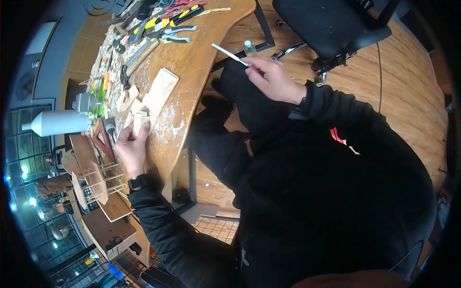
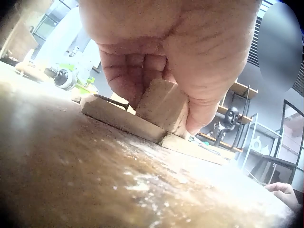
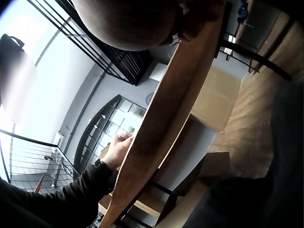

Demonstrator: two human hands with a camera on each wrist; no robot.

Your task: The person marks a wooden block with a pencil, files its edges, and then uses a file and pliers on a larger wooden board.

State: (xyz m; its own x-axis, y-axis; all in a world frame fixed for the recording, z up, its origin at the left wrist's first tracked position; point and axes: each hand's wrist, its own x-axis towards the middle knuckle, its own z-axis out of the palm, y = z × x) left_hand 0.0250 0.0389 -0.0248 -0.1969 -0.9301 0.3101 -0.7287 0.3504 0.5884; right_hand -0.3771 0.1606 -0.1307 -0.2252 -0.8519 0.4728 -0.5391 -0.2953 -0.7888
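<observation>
My left hand (image 1: 131, 152) pinches a small wooden block (image 2: 164, 107) between thumb and fingers, low over the worktable. In the left wrist view the block sits against flat wood strips (image 2: 121, 118), and a dark screw (image 2: 111, 101) lies beside the fingers. A flat wooden board (image 1: 163, 86) lies just beyond that hand in the head view. Out past the table edge, over the lap, my right hand (image 1: 276, 79) grips a slim tool (image 1: 228, 52) with a long pale shaft and red at the handle. Its tip points toward the table; the fingers hide most of the handle.
A hammer (image 1: 126, 79), pliers (image 1: 175, 34) and other tools lie among wood shavings at the table's far end. A grey-white bottle (image 1: 62, 123) and a small wooden shelf model (image 1: 98, 182) stand at the left. A black chair (image 1: 331, 29) stands beyond the right hand.
</observation>
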